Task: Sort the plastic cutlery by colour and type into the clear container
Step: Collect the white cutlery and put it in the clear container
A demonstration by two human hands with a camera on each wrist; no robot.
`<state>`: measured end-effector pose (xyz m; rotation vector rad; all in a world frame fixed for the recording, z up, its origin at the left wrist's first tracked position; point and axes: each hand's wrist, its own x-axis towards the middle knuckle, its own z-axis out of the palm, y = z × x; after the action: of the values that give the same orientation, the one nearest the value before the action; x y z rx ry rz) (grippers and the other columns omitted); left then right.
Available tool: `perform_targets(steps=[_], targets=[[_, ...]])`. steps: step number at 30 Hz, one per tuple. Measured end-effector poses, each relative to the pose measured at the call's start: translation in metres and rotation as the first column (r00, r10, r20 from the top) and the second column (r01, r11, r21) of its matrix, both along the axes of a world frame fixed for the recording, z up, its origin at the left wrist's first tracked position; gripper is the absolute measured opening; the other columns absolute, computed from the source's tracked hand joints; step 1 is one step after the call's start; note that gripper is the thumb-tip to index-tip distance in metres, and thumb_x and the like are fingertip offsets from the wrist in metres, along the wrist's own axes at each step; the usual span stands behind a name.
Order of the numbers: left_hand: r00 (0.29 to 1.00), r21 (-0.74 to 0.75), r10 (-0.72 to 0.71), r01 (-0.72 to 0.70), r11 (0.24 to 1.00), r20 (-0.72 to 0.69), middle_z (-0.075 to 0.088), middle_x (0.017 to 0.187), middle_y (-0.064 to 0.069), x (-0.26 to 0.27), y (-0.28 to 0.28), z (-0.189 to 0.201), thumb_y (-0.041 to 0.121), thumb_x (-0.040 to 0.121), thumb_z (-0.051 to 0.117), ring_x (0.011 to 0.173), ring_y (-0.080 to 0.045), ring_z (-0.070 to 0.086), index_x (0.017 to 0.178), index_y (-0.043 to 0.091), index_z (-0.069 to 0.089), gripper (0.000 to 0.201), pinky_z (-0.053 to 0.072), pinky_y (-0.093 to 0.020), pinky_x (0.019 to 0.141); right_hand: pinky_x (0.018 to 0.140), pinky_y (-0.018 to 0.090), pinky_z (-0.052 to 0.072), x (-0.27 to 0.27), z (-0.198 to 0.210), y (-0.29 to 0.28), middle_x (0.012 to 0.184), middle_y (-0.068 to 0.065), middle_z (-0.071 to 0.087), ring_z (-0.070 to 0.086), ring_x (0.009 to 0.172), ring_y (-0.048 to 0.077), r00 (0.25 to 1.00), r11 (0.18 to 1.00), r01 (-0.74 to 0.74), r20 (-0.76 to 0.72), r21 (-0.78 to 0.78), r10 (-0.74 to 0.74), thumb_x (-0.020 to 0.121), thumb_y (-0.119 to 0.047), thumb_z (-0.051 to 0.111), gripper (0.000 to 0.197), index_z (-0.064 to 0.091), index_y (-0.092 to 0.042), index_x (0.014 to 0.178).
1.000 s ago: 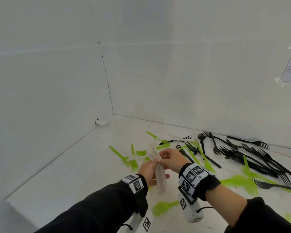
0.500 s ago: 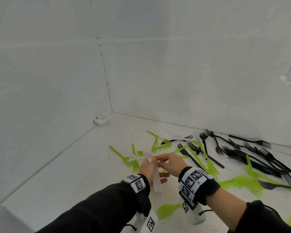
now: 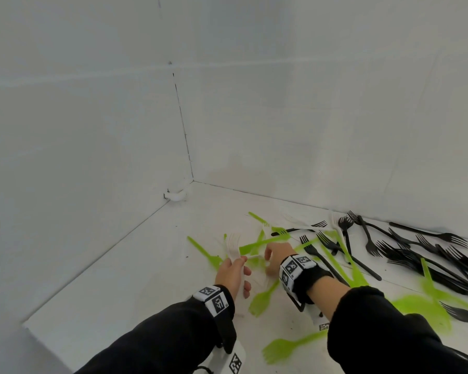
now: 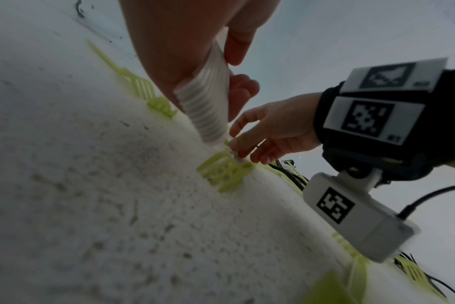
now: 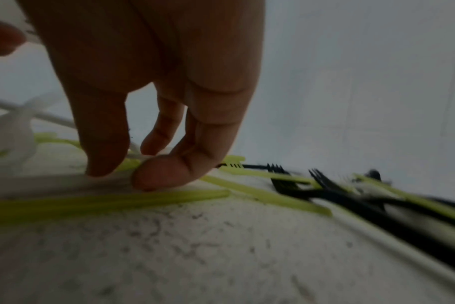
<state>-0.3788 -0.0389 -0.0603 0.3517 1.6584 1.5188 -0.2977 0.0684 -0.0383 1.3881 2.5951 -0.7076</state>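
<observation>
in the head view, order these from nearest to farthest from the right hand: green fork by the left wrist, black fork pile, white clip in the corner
From the right hand:
1. Green fork, just below it, beside the left wrist.
2. White clip, far left, in the corner.
3. Black fork pile, right, along the back wall; its near edge rivals the clip.

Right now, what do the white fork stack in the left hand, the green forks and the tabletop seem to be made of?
White fork stack gripped by the left hand: thin moulded plastic, matte, handles nesting in even ridges. Green forks: translucent plastic, since the surface shows through them. Black forks: opaque plastic, slightly glossy. Tabletop: white, grainy and scuffed, possibly painted board or foam; I cannot tell.
</observation>
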Motion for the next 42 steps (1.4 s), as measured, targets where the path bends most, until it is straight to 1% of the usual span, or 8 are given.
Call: perform_targets(steps=[4, 9, 12, 17, 20, 24, 31, 42], targets=[[1.0, 0.001, 0.023, -0.023, 1.0, -0.009, 0.048, 0.073, -0.007, -0.003, 0.002, -0.004, 0.015, 0.096, 0.045, 0.036, -0.016, 0.037, 0.089, 0.012, 0.051, 0.009, 0.029, -0.02, 0.039, 0.095, 0.029, 0.045, 0.0, 0.001, 0.007, 0.131, 0.014, 0.051, 0.053, 0.121, 0.026, 0.995, 0.994, 0.103, 0.005, -0.021, -0.103, 0.091, -0.017, 0.055, 0.043, 0.043, -0.002, 0.129], [1.0, 0.005, 0.017, -0.017, 1.0, -0.025, 0.049, 0.073, -0.007, -0.002, 0.004, -0.005, 0.016, 0.096, 0.045, 0.036, -0.016, 0.038, 0.089, 0.013, 0.051, 0.01, 0.029, -0.02, 0.038, 0.07, 0.025, 0.047, -0.005, -0.002, 0.011, 0.086, 0.006, 0.058, 0.058, 0.077, 0.015, 0.994, 0.994, 0.09, 0.062, -0.054, -0.086, 0.083, -0.043, 0.065, 0.041, 0.055, -0.004, 0.082], [1.0, 0.005, 0.015, -0.015, 1.0, -0.021, 0.049, 0.072, -0.007, -0.004, 0.003, -0.005, 0.015, 0.096, 0.045, 0.038, -0.017, 0.038, 0.09, 0.011, 0.051, 0.01, 0.029, -0.02, 0.038, 0.085, 0.027, 0.048, -0.009, -0.001, 0.01, 0.106, 0.006, 0.056, 0.058, 0.103, 0.021, 0.994, 0.997, 0.071, 0.08, -0.012, -0.07, 0.085, -0.033, 0.066, 0.036, 0.053, -0.005, 0.104], [0.998, -0.003, 0.032, -0.032, 0.999, -0.055, 0.049, 0.073, -0.007, -0.01, 0.004, -0.006, 0.015, 0.096, 0.044, 0.036, -0.015, 0.038, 0.091, 0.011, 0.051, 0.01, 0.029, -0.02, 0.038, 0.044, 0.021, 0.03, -0.005, 0.005, 0.024, 0.061, 0.001, 0.04, 0.049, 0.069, 0.022, 0.99, 0.991, 0.13, 0.046, 0.027, -0.131, 0.086, -0.022, 0.054, 0.036, 0.036, -0.011, 0.057], [0.998, -0.003, 0.028, -0.028, 1.0, -0.061, 0.049, 0.074, -0.007, -0.01, 0.006, -0.005, 0.015, 0.096, 0.044, 0.038, -0.016, 0.038, 0.089, 0.011, 0.051, 0.01, 0.029, -0.021, 0.038, 0.07, 0.024, 0.047, 0.005, 0.013, 0.03, 0.096, 0.007, 0.06, 0.057, 0.101, 0.027, 0.991, 0.992, 0.09, 0.091, 0.091, -0.099, 0.091, -0.02, 0.047, 0.021, 0.059, -0.002, 0.092], [0.995, -0.007, 0.023, -0.024, 1.0, -0.092, 0.05, 0.076, -0.005, -0.008, 0.009, -0.007, 0.015, 0.095, 0.045, 0.038, -0.016, 0.038, 0.089, 0.012, 0.051, 0.01, 0.028, -0.021, 0.037, 0.096, 0.035, 0.043, 0.015, 0.013, 0.037, 0.135, 0.013, 0.044, 0.047, 0.123, 0.03, 0.97, 0.978, 0.089, 0.205, 0.191, -0.128, 0.089, -0.028, 0.047, 0.044, 0.05, -0.005, 0.126], [0.982, -0.044, -0.049, 0.041, 0.998, -0.183, 0.048, 0.079, -0.005, -0.003, 0.013, -0.008, 0.02, 0.094, 0.051, 0.033, -0.014, 0.043, 0.083, 0.009, 0.05, 0.016, 0.03, -0.02, 0.036, 0.1, 0.035, 0.043, -0.002, 0.001, 0.029, 0.131, 0.009, 0.051, 0.048, 0.123, 0.027, 0.991, 0.989, -0.056, 0.131, 0.137, 0.038, 0.094, -0.031, 0.05, 0.038, 0.055, -0.011, 0.126], [0.961, -0.076, -0.076, 0.057, 0.995, -0.267, 0.051, 0.076, -0.002, -0.002, 0.021, -0.005, 0.02, 0.091, 0.054, 0.041, -0.015, 0.048, 0.089, 0.014, 0.055, 0.007, 0.038, -0.02, 0.04, 0.093, 0.033, 0.041, 0.022, 0.015, 0.041, 0.128, 0.022, 0.051, 0.05, 0.118, 0.034, 0.948, 0.957, 0.288, -0.144, 0.022, -0.282, 0.1, -0.017, 0.031, 0.036, 0.048, 0.005, 0.122]])
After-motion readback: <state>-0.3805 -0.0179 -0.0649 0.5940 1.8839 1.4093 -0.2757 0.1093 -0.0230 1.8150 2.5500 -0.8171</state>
